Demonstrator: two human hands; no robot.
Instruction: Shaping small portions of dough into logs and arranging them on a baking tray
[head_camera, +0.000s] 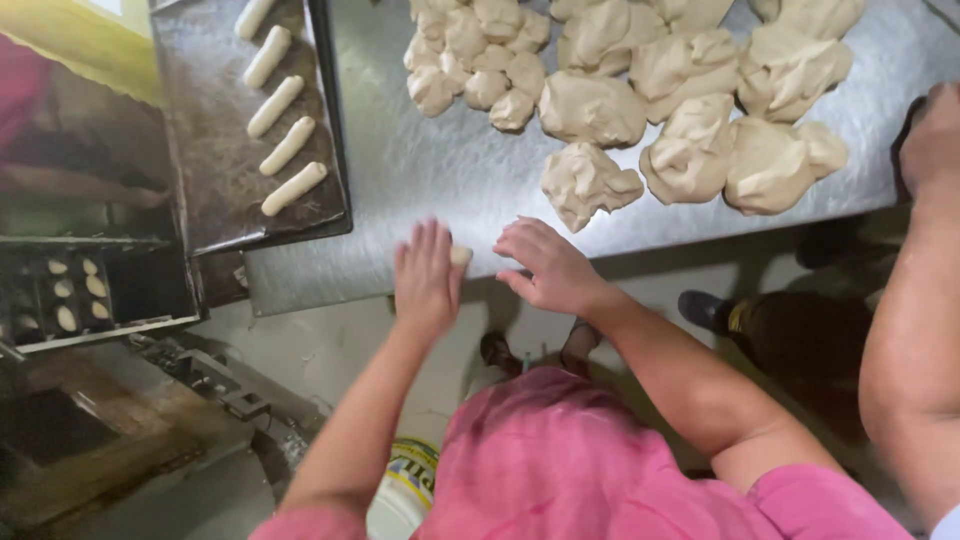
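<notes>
Fingers (425, 245) of the left hand (425, 280) press flat, together, on 1 small dough piece (460, 255) at the metal table (400, 180)'s near edge, right hand (550, 268) loosely spread beside; soft, light, probably tacky, best cupped from above.

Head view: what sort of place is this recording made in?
Most likely a bakery's work area. Big dough lumps lie on a steel table, a dark tray holds rolled dough sticks, and the left hand presses a small dough piece.
</notes>
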